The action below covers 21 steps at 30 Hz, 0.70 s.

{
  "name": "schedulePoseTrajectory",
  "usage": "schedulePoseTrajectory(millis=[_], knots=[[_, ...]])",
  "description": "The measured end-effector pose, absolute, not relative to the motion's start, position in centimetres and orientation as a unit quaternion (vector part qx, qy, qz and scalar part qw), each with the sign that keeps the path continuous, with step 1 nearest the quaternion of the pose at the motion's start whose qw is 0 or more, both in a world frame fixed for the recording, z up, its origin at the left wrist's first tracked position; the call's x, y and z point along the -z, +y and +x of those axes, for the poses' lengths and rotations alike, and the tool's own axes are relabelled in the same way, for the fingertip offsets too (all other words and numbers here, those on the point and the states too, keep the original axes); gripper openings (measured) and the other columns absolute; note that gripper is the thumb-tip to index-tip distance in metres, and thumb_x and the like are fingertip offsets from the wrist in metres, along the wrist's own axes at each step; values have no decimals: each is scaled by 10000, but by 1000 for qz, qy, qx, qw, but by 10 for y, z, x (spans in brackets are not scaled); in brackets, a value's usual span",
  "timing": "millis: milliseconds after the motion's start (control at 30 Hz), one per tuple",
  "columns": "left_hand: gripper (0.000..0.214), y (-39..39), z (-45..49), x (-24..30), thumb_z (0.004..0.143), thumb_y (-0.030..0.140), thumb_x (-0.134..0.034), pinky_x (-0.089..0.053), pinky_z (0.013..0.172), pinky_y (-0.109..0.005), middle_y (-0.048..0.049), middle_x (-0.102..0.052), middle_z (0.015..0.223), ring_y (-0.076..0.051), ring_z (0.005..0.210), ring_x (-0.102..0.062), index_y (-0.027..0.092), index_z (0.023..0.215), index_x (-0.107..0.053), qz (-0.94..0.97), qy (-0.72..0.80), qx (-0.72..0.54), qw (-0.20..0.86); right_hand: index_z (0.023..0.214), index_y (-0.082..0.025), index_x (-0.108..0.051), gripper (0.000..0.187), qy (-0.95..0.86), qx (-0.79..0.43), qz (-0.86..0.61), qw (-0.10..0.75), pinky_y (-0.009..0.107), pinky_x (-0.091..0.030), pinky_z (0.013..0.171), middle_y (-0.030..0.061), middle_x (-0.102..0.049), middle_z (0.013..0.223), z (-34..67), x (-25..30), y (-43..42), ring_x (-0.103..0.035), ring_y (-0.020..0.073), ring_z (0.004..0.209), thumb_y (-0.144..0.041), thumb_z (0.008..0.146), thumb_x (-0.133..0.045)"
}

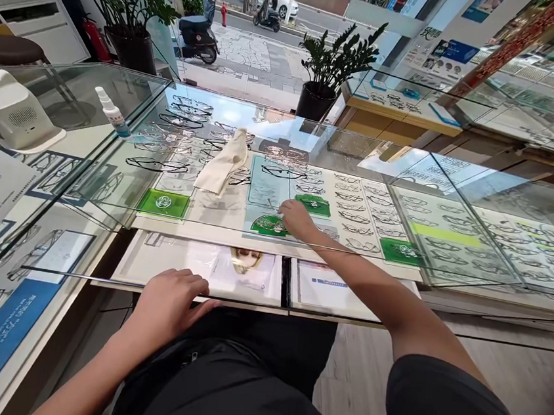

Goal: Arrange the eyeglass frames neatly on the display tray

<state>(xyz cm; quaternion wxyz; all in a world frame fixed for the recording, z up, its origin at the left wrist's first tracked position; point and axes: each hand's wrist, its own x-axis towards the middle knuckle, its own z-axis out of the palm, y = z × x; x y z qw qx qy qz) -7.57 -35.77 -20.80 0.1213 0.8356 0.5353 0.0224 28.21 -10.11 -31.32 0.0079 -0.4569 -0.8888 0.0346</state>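
My left hand [170,305] is closed over the front edge [247,305] of the counter, fingers on top and thumb lower. My right hand [298,219] reaches forward among the displayed glasses, its fingers pinched together. A small thin thing shows at the fingertips, too small to name. Right beside this hand lie a green sign [270,225] with a rounded top and a green case [313,204]. A pair of dark-framed glasses [284,172] lies farther back. To the left, a crumpled cream cloth [222,165] lies among other frames.
Rows of glasses [354,206] fill the display to the right. Two shallow compartments [201,272] hold papers. A spray bottle [113,112] and a white device [12,112] stand on the left. Potted plants [328,68] stand by the window.
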Motion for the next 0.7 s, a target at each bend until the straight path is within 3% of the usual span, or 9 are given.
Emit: schedulePoseTrajectory(millis=[233,433,700], knots=[[398,-358,-76,208,1078,574,-656,-407,677,-375,-49,-789,823,-267,775,-728,249,903,-805,835,534,-38,128,1469,-37,-698,530,-878,-36,-477,8,463,-351,1245,205,-622,1598,270,321,-83,-456,338,1493,-52,1032,-399],[397,-358,-76,210,1074,573,-659,-389,657,-370,-52,-789,807,-278,761,-728,245,899,-799,836,535,-37,118,1414,-83,-742,537,-866,-51,-497,-1,501,-368,1230,215,-655,1555,243,327,-69,-489,364,1491,-292,1162,-316],[409,-358,-76,209,1072,590,-638,-401,663,-368,-68,-804,831,-280,777,-740,249,920,-805,829,543,-32,130,1365,-143,-768,641,-851,-76,-519,-30,537,-339,1241,210,-669,1537,238,329,-56,-484,380,1526,-449,1183,-235]])
